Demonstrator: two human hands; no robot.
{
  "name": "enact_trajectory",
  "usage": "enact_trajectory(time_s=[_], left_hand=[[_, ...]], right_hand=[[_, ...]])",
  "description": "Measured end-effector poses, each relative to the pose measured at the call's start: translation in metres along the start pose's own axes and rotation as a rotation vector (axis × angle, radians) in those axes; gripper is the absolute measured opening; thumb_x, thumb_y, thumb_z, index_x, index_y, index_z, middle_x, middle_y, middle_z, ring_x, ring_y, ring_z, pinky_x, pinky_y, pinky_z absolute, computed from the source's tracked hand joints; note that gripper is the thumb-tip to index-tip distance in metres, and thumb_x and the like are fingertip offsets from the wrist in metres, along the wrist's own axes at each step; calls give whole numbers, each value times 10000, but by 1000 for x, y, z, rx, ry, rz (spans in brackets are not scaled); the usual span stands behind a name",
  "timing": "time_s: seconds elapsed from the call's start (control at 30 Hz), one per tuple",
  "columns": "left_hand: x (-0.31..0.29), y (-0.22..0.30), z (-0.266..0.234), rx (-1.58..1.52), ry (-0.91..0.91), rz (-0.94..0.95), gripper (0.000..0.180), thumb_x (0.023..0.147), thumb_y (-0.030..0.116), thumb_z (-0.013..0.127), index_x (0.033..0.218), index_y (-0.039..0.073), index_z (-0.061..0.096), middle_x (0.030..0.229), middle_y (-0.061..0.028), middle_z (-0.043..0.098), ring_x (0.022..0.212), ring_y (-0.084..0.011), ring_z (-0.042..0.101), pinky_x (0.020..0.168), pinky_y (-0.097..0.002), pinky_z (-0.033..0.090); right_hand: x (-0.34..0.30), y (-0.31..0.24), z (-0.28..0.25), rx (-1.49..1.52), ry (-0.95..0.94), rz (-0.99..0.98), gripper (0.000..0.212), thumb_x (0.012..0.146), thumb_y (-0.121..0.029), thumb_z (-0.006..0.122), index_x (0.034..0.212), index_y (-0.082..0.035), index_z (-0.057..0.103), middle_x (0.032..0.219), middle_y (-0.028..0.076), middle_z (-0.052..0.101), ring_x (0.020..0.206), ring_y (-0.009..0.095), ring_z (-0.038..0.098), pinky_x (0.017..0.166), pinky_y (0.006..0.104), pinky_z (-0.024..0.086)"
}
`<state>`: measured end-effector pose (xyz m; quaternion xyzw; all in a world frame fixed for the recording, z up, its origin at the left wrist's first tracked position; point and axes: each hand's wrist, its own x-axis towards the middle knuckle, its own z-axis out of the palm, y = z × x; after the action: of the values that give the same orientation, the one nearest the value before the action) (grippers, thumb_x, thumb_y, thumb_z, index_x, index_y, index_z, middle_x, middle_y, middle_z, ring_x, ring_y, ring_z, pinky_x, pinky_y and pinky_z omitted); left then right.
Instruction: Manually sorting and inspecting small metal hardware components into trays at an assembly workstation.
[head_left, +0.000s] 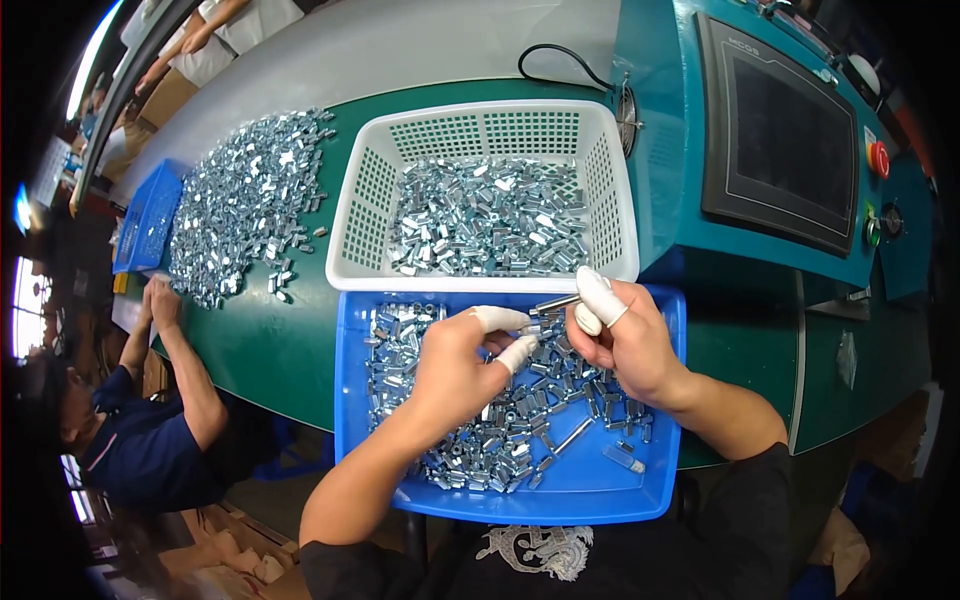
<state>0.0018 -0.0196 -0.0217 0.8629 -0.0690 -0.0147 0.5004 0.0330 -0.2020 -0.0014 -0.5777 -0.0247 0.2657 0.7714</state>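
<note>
Over the blue tray (600, 500) both my hands work close together, with white covers on thumb and forefinger. My left hand (455, 365) is closed in a pinch on a small metal sleeve (534, 329), partly hidden by the fingertips. My right hand (640, 345) grips a thin metal rod (556, 302) between thumb and fingers; its tip points left, just above the left fingertips. Beneath my hands, the tray holds many loose silvery sleeves (490, 450), mostly at its left and middle. A second metal rod (572, 437) lies among them.
A white perforated basket (345, 235) with similar sleeves stands behind the tray. A large sleeve pile (250, 195) covers the bench at left, beside a blue bin (150, 220) and a co-worker (150, 430). At right stands a teal machine (655, 190) with a dark screen (785, 140).
</note>
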Motion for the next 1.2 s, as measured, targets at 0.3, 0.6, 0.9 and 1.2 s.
enact_trajectory(time_s=[0.3, 0.6, 0.9, 1.2], left_hand=[[-6, 15, -18, -441, 106, 112, 271, 727, -62, 701, 983, -8, 630, 862, -74, 633, 747, -107, 574, 687, -226, 466], [-5, 16, -22, -84, 114, 372, 279, 706, -63, 695, 973, 5, 652, 806, -79, 635, 707, -150, 584, 649, -251, 453], [-14, 17, -13, -506, 41, 18, 196, 795, -53, 645, 988, -36, 614, 877, -95, 638, 777, -136, 622, 692, -245, 506], [-16, 11, -5, -480, 52, 74, 202, 804, -82, 614, 1000, -39, 594, 911, -104, 618, 839, -172, 632, 738, -281, 531]], right_hand=[[-3, 8, 1, -191, -81, -155, 398, 981, -295, 380, 670, -71, 484, 565, -12, 486, 461, 34, 357, 431, 196, 279], [-4, 8, 1, -187, -75, -192, 384, 982, -279, 383, 683, -65, 494, 563, -10, 488, 463, 31, 355, 429, 192, 279], [-4, 9, 0, -207, -138, -69, 398, 987, -287, 364, 694, -61, 511, 571, 3, 511, 442, 35, 361, 426, 196, 296], [-4, 7, 0, -246, -134, -51, 433, 986, -304, 356, 664, -59, 511, 555, 4, 511, 438, 39, 364, 421, 199, 296]])
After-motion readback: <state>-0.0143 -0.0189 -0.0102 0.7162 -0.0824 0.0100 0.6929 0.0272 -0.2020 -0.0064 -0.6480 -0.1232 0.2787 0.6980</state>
